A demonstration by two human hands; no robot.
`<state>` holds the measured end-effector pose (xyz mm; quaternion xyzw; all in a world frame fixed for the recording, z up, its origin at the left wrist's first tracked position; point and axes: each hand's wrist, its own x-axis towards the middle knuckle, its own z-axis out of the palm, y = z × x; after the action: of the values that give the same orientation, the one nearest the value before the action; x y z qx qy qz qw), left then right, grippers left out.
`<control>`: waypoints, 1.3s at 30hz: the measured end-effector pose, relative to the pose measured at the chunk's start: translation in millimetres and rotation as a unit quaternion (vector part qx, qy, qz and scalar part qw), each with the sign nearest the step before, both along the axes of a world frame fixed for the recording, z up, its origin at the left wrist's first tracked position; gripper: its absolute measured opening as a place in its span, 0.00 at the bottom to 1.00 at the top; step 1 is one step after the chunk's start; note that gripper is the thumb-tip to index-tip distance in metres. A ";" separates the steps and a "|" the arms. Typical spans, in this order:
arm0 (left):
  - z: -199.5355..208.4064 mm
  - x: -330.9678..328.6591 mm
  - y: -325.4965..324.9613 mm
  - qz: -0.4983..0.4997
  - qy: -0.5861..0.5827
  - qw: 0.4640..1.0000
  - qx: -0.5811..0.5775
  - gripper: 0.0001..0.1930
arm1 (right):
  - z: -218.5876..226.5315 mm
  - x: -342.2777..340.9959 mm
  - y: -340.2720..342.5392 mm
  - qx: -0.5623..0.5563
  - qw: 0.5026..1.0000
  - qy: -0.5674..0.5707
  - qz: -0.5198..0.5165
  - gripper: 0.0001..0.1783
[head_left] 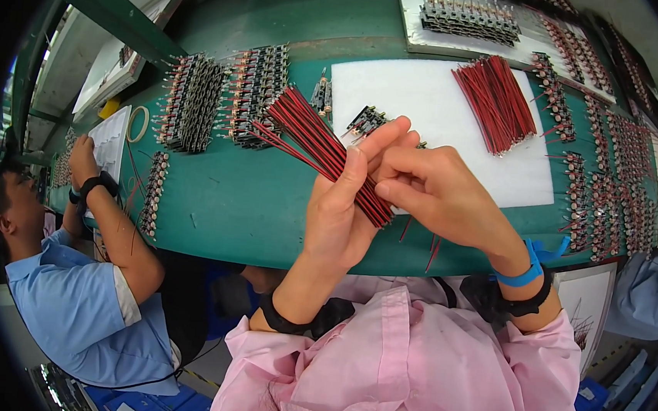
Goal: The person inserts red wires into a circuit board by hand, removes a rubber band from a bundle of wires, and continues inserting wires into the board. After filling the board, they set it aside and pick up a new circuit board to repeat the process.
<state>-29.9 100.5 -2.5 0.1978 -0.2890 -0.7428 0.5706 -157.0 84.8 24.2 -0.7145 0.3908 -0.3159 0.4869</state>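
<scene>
The left hand [341,214] has its grip closed around a bundle of thin red and black wires [304,130], thumb laid across the top. The bundle is held in front of the left edge of a white sheet [430,97], slanting so that its far end points away to the left of the sheet. The right hand [446,191] is over the sheet's near part, its fingers curled and its thumb and forefinger close together at the bundle's near end; whether this grip pinches a wire cannot be told.

A second bundle of red wires [495,103] lies on the right part of the sheet. Small circuit boards [366,121] sit on its left part, partly hidden by the left hand. To the left of the sheet, on the green desk [244,199], stand two thick stacks of boards [190,102], with a single strip of boards [154,192] and a roll of tape [139,124] farther left. Many rows of boards [625,175] fill the desk to the right of the sheet. A blue wrist strap [522,275] circles the right wrist. Well left of the sheet, a co-worker in a blue shirt [89,302] has both arms raised.
</scene>
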 end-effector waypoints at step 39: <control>14.9 22.4 25.2 0.059 -0.357 0.931 -0.038 0.07 | -2.7 -8.5 8.0 0.152 0.975 -0.161 0.007 0.09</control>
<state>-7.5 125.7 12.4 0.4447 -0.4899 -0.5763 0.4797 -165.5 92.8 21.4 -0.5743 0.3458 -0.3601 0.6488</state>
